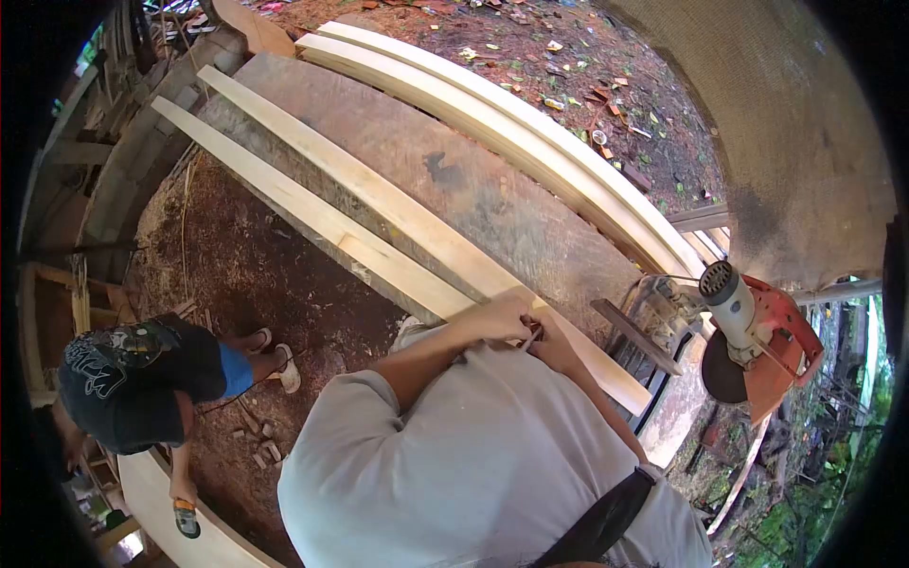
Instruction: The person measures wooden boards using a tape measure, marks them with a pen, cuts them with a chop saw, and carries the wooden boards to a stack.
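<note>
My left hand (pixel 506 318) and my right hand (pixel 556 346) are close together in front of my grey shirt, both with curled fingers. Between them shows a small, thin, pale piece (pixel 531 336), too small and too covered to name. Directly beyond my hands runs a long planed wooden board (pixel 417 225), lying lengthwise on the workbench (pixel 492 204). A second long board (pixel 312 216) lies along the bench's near edge, its right end hidden behind my left forearm.
A red cut-off saw (pixel 757 331) with a dark disc stands at the right end. Several boards are stacked (pixel 530 123) along the far edge. At left a bent-over co-worker (pixel 142 379) holds a yellow and black tool (pixel 187 518) over a curved pale plank (pixel 156 497).
</note>
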Demonstrator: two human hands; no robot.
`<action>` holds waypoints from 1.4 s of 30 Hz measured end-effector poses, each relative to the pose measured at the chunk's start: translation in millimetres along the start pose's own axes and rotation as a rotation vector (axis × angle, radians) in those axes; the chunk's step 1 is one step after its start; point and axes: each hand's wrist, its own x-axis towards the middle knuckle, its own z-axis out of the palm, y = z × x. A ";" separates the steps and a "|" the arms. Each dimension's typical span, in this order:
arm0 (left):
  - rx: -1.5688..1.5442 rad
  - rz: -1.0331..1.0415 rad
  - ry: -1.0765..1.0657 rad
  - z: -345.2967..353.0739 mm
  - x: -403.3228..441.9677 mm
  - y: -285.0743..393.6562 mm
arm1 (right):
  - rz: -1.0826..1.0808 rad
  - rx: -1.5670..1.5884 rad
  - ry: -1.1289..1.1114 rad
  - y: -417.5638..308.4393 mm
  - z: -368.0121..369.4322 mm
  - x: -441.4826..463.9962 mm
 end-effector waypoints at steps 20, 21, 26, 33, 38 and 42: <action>-0.155 -0.010 0.490 106.0 7.6 -56.8 | 0.410 0.147 0.103 56.5 -12.9 -80.8; -0.152 -0.177 0.405 112.9 2.9 -53.4 | 0.413 0.149 0.095 48.5 -8.1 -77.1; -0.133 -0.166 0.631 11.0 -23.7 -62.3 | 0.424 -0.037 -0.018 16.0 -9.4 -76.4; -0.485 -0.103 1.431 -234.8 -96.8 -161.0 | 0.623 -0.002 -0.113 47.4 -61.6 -157.4; -0.647 -0.086 1.703 -366.8 -130.7 -195.6 | 0.739 0.143 -0.031 70.6 -93.3 -219.0; -0.707 -0.092 1.594 -406.6 -137.2 -210.3 | 0.736 0.059 0.043 15.6 -73.4 -163.0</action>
